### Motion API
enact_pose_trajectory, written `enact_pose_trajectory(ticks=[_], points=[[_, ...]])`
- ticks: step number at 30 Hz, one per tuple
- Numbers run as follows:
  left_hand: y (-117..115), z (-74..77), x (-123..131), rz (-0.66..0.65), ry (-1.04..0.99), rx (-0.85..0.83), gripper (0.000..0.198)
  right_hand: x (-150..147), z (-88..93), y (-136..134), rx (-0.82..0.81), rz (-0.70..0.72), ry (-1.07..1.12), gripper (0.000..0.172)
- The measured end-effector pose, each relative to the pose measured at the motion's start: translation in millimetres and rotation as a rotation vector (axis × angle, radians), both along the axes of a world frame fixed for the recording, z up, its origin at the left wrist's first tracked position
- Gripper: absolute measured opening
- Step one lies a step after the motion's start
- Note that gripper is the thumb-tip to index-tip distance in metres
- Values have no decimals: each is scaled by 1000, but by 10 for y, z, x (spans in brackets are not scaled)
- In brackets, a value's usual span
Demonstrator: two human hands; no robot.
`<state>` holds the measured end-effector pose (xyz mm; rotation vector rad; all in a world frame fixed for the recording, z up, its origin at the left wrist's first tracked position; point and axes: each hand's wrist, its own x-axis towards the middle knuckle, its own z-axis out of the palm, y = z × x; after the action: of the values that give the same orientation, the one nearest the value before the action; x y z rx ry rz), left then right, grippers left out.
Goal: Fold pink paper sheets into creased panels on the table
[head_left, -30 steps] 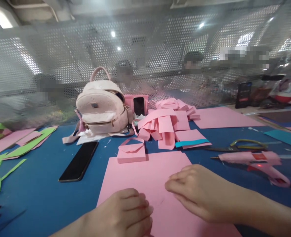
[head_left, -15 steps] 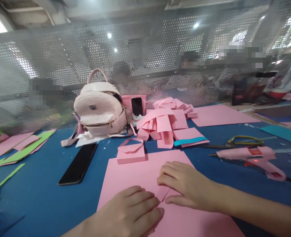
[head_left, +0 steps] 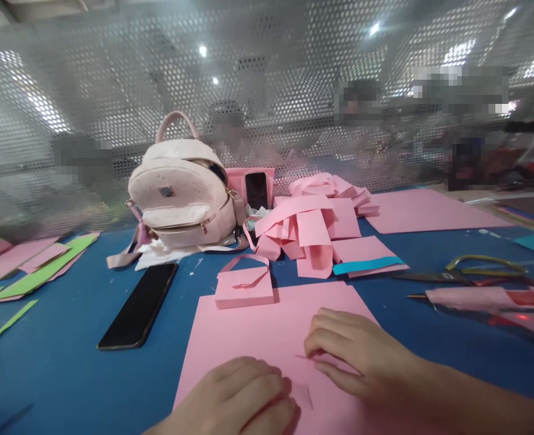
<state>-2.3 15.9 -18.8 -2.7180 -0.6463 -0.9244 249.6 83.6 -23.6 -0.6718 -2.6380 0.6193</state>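
**Two hands on a pink sheet at a cluttered craft table**

A backpack (head_left: 180, 193) stands at 10 o'clock on the blue table (head_left: 67, 362); its contents are hidden. Just beside it, at its 3 o'clock, an upright pink holder (head_left: 237, 180) has a phone (head_left: 257, 190) standing in it. A small paper bag (head_left: 244, 287) with its flap shut sits at the sheet's 12 o'clock edge, touching it.

The pink sheet (head_left: 258, 326) lies flat at 6 o'clock, under both hands. The left hand (head_left: 240, 399) rests on it knuckles up, fingers curled under. The right hand (head_left: 357, 356), at 5 o'clock, has bent fingers with their tips at a small raised crease. Whether either hand grips the paper cannot be told.

A glue gun (head_left: 493, 302) lies at 3 o'clock.
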Motion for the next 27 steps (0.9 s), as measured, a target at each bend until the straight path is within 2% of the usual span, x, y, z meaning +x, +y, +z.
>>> enact_pose_trajectory(ticks=[4, 9, 13, 19, 27], points=[[38, 8, -27, 3, 7, -30, 19, 12, 7, -12, -38, -57, 11, 12], [80, -136, -21, 28, -38, 89, 6, 34, -5, -22, -76, -110, -18, 12], [88, -218, 3, 53, -19, 144, 7, 32, -13, -22, -57, -118, -44, 13], [87, -178, 28, 80, 35, 169, 15, 37, -14, -33, -58, -143, -72, 18], [72, -144, -5, 35, -42, 158, 7, 42, -24, -31, -47, -144, -50, 20]])
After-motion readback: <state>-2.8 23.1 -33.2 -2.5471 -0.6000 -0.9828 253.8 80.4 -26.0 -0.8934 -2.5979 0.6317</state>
